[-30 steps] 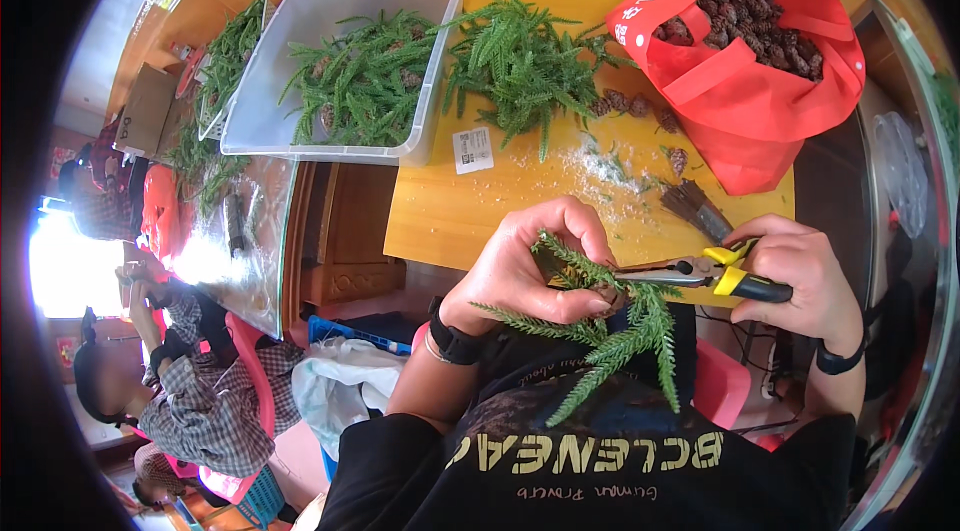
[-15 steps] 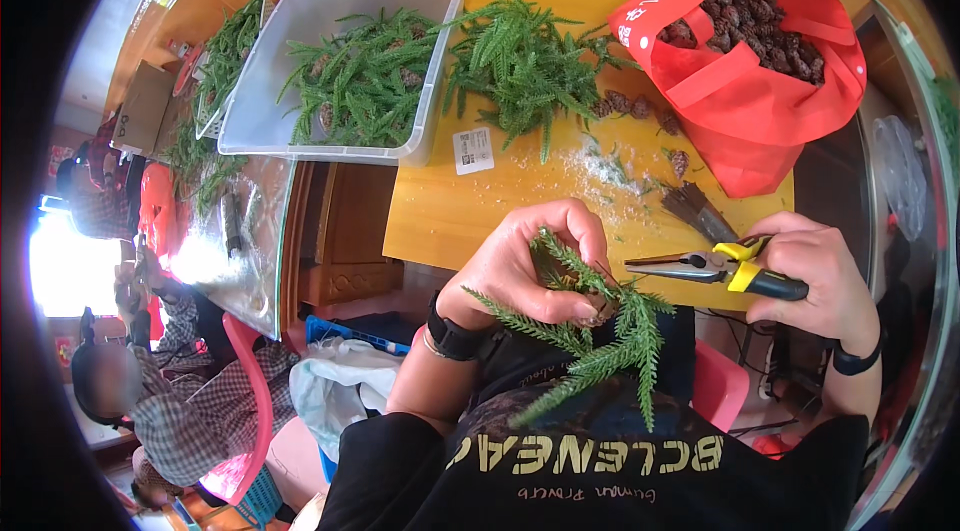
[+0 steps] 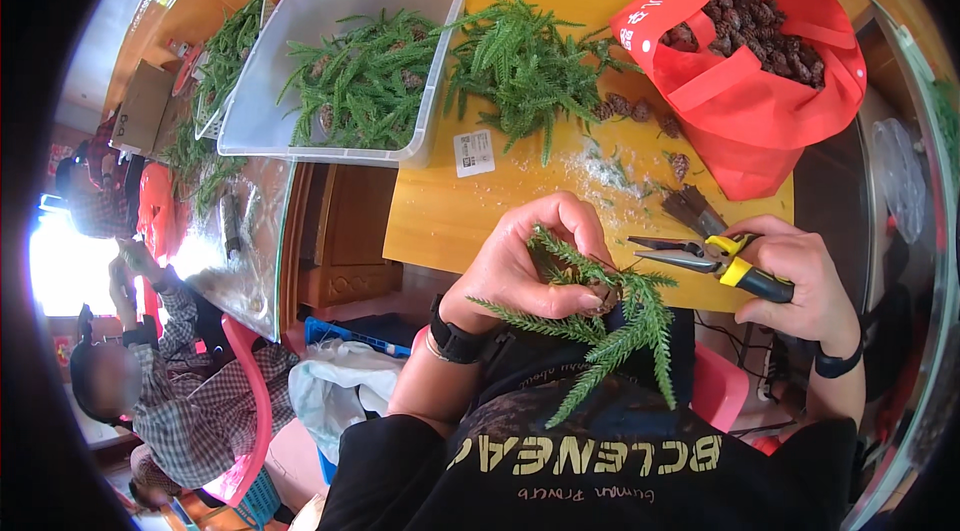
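Observation:
My left hand (image 3: pixel 545 266) pinches a green artificial pine sprig (image 3: pixel 625 336) together with a brown pine cone (image 3: pixel 604 299), whose top shows beside my thumb. The sprig's needled arms spread out below and to the right, in front of my shirt. In my right hand (image 3: pixel 800 281) are long-nose pliers (image 3: pixel 715 261) with yellow and black handles. Their jaws stand slightly apart and point left, close to the cone; I see no wire between them. Just beyond the pliers, a bundle of thin dark wires (image 3: pixel 692 209) lies on the yellow table (image 3: pixel 450 216).
A clear plastic bin (image 3: pixel 330 153) holds sprigs with cones. Beside it lies a pile of green sprigs (image 3: pixel 525 61), then loose cones (image 3: pixel 640 111). A red bag (image 3: pixel 745 126) full of pine cones stands far right. Another person (image 3: pixel 180 411) sits at the left near a glass-topped table (image 3: pixel 262 241).
The pliers' jaws have opened, and my right hand has shifted slightly left. The sprig has turned a little in my left hand, its lower arms swinging right.

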`<state>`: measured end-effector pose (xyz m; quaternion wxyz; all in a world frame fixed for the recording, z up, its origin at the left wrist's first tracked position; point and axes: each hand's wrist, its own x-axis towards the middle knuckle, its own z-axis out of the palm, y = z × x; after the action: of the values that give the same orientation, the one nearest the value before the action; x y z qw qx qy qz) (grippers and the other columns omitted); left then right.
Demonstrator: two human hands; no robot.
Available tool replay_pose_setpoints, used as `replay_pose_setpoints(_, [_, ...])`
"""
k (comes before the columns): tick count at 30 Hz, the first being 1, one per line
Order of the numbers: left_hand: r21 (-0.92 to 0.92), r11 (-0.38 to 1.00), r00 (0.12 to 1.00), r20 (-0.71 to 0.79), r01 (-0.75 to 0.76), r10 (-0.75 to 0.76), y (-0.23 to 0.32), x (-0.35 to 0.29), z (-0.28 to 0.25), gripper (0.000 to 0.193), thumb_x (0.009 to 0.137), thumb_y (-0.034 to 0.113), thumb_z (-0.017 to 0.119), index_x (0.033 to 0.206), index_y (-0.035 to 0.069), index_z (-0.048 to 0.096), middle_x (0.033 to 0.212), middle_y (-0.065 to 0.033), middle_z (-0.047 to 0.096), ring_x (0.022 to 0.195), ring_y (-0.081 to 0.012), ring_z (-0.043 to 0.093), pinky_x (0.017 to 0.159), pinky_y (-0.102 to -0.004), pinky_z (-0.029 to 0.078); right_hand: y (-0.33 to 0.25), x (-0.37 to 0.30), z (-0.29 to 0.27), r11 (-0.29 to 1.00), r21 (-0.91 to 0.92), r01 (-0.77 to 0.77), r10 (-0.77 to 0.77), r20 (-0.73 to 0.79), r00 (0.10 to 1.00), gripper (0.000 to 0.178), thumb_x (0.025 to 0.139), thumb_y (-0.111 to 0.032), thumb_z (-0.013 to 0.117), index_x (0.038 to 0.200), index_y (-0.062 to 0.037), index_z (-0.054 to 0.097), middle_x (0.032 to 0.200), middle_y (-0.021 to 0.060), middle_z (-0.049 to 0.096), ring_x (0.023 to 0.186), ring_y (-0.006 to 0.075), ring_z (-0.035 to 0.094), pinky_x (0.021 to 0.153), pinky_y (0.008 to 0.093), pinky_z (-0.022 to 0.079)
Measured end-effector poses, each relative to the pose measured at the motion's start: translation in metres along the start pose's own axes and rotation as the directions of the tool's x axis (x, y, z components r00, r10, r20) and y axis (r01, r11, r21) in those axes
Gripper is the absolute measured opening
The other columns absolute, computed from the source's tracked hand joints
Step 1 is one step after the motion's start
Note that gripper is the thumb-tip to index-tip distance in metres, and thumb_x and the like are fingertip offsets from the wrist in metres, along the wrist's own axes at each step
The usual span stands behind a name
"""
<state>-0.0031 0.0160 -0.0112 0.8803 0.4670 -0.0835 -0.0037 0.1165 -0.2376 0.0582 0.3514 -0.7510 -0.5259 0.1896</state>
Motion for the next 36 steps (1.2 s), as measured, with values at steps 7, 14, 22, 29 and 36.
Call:
replay_pose_setpoints(7, [0.002,1.000,0.999,0.027,-0.018,0.017,-0.001,0.001,-0.003,0.035,0.060,0.004,0.078,0.080,0.006,0.049,0.076,-0.0065,0.052,0.073,-0.0187,0.058,0.066,-0.0280,0.048,0.011,-0.001,0.001,1.000,-0.020,-0.001,0.000,-0.036,0.999,0.046,0.063,-0.041,0.073,0.070,0.0002,0.055,0.068,0.0106,0.057,0.085,0.0365,0.058,0.075,0.0407,0.047])
replay_pose_setpoints(14, [-0.075,0.996,0.991,0.123,-0.049,0.058,-0.004,0.002,-0.005,0.031,0.064,-0.003,0.072,0.083,0.004,0.049,0.080,-0.0066,0.056,0.076,-0.0150,0.058,0.068,-0.0263,0.046,0.010,0.002,0.004,0.998,0.002,0.065,-0.065,0.038,0.997,0.043,0.064,-0.038,0.074,0.069,-0.0008,0.055,0.070,0.0098,0.059,0.087,0.0365,0.058,0.073,0.0400,0.047])
replay_pose_setpoints(22, [-0.214,0.977,0.996,0.084,0.005,0.013,-0.006,0.001,-0.005,0.032,0.063,0.000,0.074,0.082,0.005,0.049,0.079,-0.0069,0.055,0.074,-0.0152,0.056,0.068,-0.0265,0.045,0.007,0.004,0.003,0.993,0.104,0.048,-0.052,0.036,0.998,0.034,0.059,-0.022,0.079,0.068,-0.0016,0.053,0.065,0.0083,0.056,0.073,0.0329,0.057,0.081,0.0406,0.046])
replay_pose_setpoints(29, [-0.158,0.987,0.997,0.072,-0.017,0.029,-0.006,0.004,-0.003,0.031,0.063,-0.002,0.072,0.082,0.004,0.049,0.079,-0.0067,0.055,0.075,-0.0153,0.056,0.068,-0.0267,0.046,0.010,0.001,0.003,0.995,0.097,0.028,-0.031,0.031,0.999,0.033,0.059,-0.022,0.079,0.067,-0.0021,0.054,0.063,0.0077,0.054,0.070,0.0325,0.056,0.076,0.0376,0.048])
replay_pose_setpoints(36, [-0.058,0.998,1.000,0.023,0.010,-0.009,0.000,0.004,-0.001,0.032,0.061,0.001,0.073,0.080,0.005,0.048,0.077,-0.0065,0.054,0.073,-0.0154,0.056,0.067,-0.0259,0.045,0.007,-0.003,0.006,0.998,-0.060,-0.028,0.024,-0.066,0.998,0.042,0.057,-0.034,0.078,0.064,-0.0021,0.052,0.064,0.0107,0.056,0.073,0.0328,0.060,0.061,0.0346,0.047])
